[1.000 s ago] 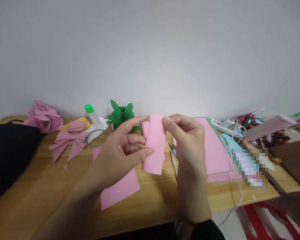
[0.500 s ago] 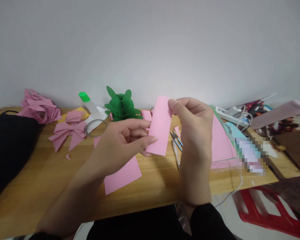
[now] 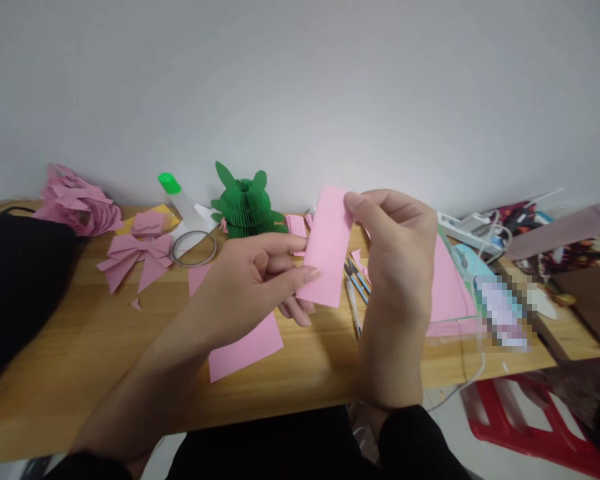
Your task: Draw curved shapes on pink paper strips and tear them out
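A narrow strip of pink paper (image 3: 326, 250), tilted slightly, is held up above the wooden table between both hands. My left hand (image 3: 267, 277) pinches its lower left edge, thumb on the front and fingers behind. At the upper right corner, my right hand (image 3: 397, 233) grips it between thumb and fingers. Below my left hand lies a larger sheet of pink paper (image 3: 247, 350), partly covered by the hand. Small blue-handled snips (image 3: 359, 280) and a pen (image 3: 353, 307) rest on the table between the strip and my right wrist.
A green honeycomb paper figure (image 3: 245, 207) stands by the wall. To its left are a glue stick (image 3: 177, 197), a metal ring (image 3: 194, 248), a pink paper bow (image 3: 140, 253) and crumpled pink paper (image 3: 77, 200). Pink sheets (image 3: 450, 287), a cable and a power strip (image 3: 467, 230) lie right.
The pink strip and my right hand have shifted slightly to the right in view. My left hand's lower fingers have spread out below the strip; both hands keep their hold.
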`<state>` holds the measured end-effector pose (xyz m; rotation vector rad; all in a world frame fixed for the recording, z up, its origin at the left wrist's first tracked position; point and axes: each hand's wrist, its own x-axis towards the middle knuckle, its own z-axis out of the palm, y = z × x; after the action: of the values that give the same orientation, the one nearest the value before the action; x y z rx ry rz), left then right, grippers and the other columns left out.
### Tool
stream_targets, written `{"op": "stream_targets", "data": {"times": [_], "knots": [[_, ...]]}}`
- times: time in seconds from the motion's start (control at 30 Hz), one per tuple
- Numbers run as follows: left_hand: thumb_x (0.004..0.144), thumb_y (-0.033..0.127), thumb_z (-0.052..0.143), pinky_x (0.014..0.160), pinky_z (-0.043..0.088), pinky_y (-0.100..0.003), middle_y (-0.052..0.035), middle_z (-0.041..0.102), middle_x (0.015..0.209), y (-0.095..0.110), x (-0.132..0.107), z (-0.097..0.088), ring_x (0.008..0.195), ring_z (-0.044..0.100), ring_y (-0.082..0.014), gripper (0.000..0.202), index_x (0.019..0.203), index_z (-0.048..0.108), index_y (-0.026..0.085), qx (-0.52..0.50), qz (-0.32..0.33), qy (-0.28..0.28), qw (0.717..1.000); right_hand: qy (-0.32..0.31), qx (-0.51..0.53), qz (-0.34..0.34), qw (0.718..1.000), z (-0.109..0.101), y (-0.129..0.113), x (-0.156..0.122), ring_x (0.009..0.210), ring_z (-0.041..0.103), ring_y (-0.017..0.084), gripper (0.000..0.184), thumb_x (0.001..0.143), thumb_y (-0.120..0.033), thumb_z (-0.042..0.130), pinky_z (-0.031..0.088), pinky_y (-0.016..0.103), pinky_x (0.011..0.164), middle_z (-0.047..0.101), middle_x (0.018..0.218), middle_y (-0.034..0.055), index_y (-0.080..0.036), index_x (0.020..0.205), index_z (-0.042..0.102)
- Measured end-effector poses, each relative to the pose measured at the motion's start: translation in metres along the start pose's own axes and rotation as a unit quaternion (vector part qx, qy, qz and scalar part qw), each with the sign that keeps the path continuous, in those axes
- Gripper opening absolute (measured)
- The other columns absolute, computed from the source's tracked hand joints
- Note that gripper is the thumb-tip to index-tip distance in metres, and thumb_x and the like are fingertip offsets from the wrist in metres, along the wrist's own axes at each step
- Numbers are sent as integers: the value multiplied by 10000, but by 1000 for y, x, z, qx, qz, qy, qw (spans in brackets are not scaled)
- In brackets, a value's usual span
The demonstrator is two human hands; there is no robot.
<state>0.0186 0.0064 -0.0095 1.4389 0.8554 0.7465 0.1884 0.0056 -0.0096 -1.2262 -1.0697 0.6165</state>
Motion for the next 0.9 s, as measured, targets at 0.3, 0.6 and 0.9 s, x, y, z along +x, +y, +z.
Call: {"op": "stream_targets", "data": {"times": [0.3, 0.6, 0.9], "knots": [[771, 199, 684, 574, 618, -239, 33, 757, 662, 1, 0, 0, 556, 740, -178, 318, 1088, 709, 195, -29, 8, -32, 999, 0, 9, 10, 1000, -2, 2, 3, 557, 570, 115, 210, 755, -236, 722, 466, 271, 532, 597, 569, -37, -228, 568, 626], [903, 247, 570, 507, 543, -196, 53, 677, 569, -5, -4, -7, 473, 658, -125, 438, 1340, 595, 238, 30, 19, -110, 993, 5, 40, 30, 999, -6, 0, 2, 506, 518, 99, 193, 715, -276, 757, 451, 260, 519, 597, 549, -39, -205, 575, 643], [860, 259, 668, 751, 571, -232, 0, 783, 960, -3, -6, 0, 864, 734, -167, 288, 1144, 713, 260, 96, 151, -24, 984, 19, 59, -66, 996, -8, -8, -9, 585, 564, 111, 202, 805, -243, 714, 466, 255, 566, 611, 602, -33, -228, 613, 651]]}}
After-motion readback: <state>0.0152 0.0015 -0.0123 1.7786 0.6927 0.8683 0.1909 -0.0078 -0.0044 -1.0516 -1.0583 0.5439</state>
